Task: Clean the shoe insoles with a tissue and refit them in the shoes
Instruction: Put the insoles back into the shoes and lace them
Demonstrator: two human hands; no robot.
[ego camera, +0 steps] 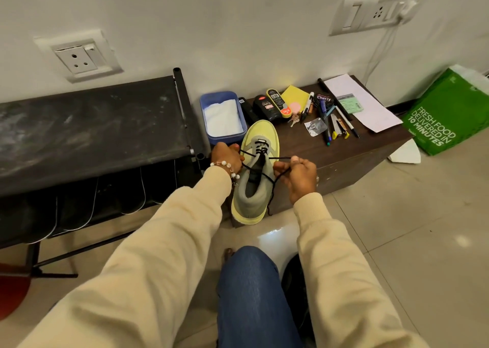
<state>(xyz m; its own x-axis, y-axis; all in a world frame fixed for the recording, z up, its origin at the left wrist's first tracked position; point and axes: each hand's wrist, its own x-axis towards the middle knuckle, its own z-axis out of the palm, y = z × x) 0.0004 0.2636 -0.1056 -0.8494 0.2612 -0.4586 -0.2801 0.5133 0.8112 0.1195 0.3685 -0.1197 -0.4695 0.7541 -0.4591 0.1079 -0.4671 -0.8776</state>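
Polish tin (324,100) reads "Cherry"; green bag (447,114) "FRESH FOOD DELIVERED"

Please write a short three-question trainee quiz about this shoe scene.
1. True or false: both hands pinch the black lace of the shoe.
2. What does the blue box hold? A) pens B) white tissue C) keys
3. Fill in: the shoe rests on the brown ____, its heel over the edge.

Key: 1 true: left hand and right hand each pinch a lace end. 2 B. 3 cabinet.
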